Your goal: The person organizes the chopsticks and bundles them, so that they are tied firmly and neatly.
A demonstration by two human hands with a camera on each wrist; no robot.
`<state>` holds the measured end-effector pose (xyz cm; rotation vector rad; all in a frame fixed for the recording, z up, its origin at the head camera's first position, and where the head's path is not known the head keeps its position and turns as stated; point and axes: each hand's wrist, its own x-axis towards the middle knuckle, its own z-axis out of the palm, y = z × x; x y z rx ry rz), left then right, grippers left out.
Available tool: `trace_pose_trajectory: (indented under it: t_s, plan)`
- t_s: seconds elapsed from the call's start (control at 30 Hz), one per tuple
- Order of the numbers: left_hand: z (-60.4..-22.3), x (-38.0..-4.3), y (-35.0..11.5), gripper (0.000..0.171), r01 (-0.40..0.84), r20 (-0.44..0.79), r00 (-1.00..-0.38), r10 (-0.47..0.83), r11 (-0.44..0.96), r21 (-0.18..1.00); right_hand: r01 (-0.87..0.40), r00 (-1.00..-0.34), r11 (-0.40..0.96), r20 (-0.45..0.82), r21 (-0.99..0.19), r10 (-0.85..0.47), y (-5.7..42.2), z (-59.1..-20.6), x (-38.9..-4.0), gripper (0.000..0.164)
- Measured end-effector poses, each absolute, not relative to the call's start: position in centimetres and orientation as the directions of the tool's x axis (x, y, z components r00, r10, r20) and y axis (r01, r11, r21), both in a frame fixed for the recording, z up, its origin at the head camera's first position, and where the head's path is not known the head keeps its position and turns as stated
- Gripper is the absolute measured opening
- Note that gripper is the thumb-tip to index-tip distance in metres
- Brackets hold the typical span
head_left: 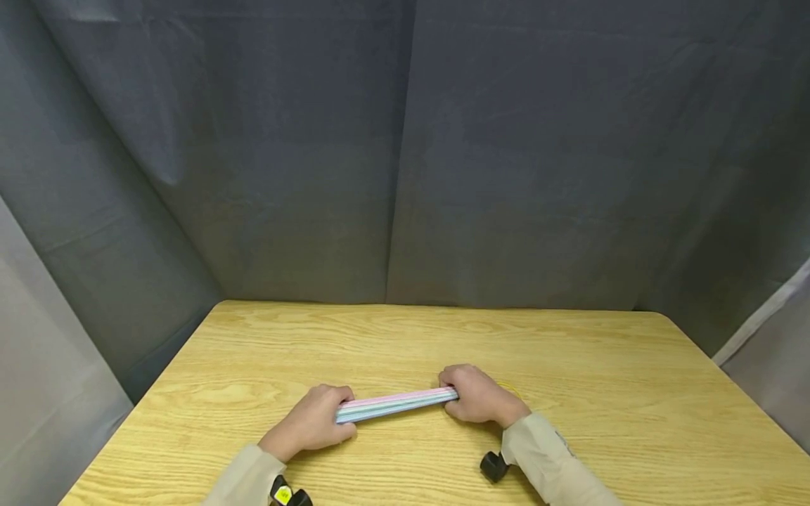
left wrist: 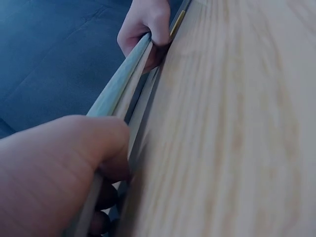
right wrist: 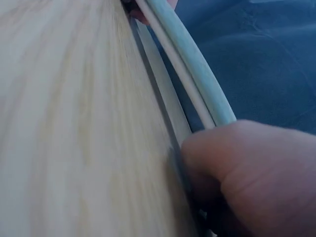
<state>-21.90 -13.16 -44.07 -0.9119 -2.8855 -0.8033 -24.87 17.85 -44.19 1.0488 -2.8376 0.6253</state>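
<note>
Between the two hands stretches a thin, flat stack of pastel layers [head_left: 397,405], pink, white, green and blue along its edge; its exact kind is not clear. The left hand [head_left: 319,419] grips its left end, thumb on the near side. At the other end, slightly farther from the body, the right hand [head_left: 477,397] holds it with curled fingers. In the left wrist view, the pale green stack [left wrist: 121,84] runs from the near left hand [left wrist: 69,153] to the right hand [left wrist: 145,24]. The right wrist view shows the stack [right wrist: 197,69] bowed a little above the right hand [right wrist: 256,168].
A wooden table [head_left: 569,358] lies beneath the hands. Dark grey curtains [head_left: 304,154] hang behind it and at the sides. A thin yellow strand [head_left: 510,386] shows behind the right wrist. Black wrist devices [head_left: 493,466] hang near both sleeves.
</note>
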Motion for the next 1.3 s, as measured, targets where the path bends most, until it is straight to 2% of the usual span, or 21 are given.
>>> trace_pose_trajectory:
  t_s: [0.2,0.37,0.63,0.8,0.93,1.03,1.13,1.3]
  plan:
    - [-44.3,-22.1,-13.1,0.018,0.546,0.211,-0.835,0.508,0.721,0.426,-0.585,-0.781,0.623,0.154,-0.520,-0.605,18.2,-44.0,-25.0,0.022]
    - [-44.4,-22.3,-13.0,0.014,0.518,0.214,-0.852,0.477,0.718,0.465,-0.522,-0.793,0.552,0.131,-0.650,-0.595,18.8,-43.6,-24.9,0.021]
    - [-44.5,-22.4,-12.7,0.014,0.466,0.203,-0.866,0.458,0.590,0.659,-0.390,-0.816,0.390,0.117,-0.834,-0.566,19.5,-43.3,-25.2,0.018]
    - [-44.5,-22.2,-12.7,0.027,0.370,0.148,-0.888,0.435,0.485,0.792,-0.335,-0.828,0.297,0.129,-0.894,-0.545,19.6,-42.7,-25.2,0.017]
    - [-44.5,-22.0,-12.5,0.035,0.275,0.092,-0.900,0.426,0.393,0.878,-0.271,-0.889,0.301,0.118,-0.914,-0.443,19.3,-42.2,-25.1,0.017]
    - [-44.4,-21.7,-12.3,0.038,0.218,0.063,-0.897,0.439,0.312,0.925,-0.255,-0.931,0.285,0.155,-0.924,-0.332,18.7,-42.0,-25.0,0.032]
    - [-44.3,-21.5,-11.9,0.041,0.183,0.048,-0.882,0.469,0.246,0.952,-0.262,-0.956,0.277,0.210,-0.925,-0.205,18.0,-41.9,-25.0,0.040]
    - [-44.2,-21.4,-11.7,0.046,0.127,0.024,-0.861,0.509,0.169,0.977,-0.256,-0.967,0.288,0.245,-0.923,-0.077,17.3,-41.6,-24.6,0.037]
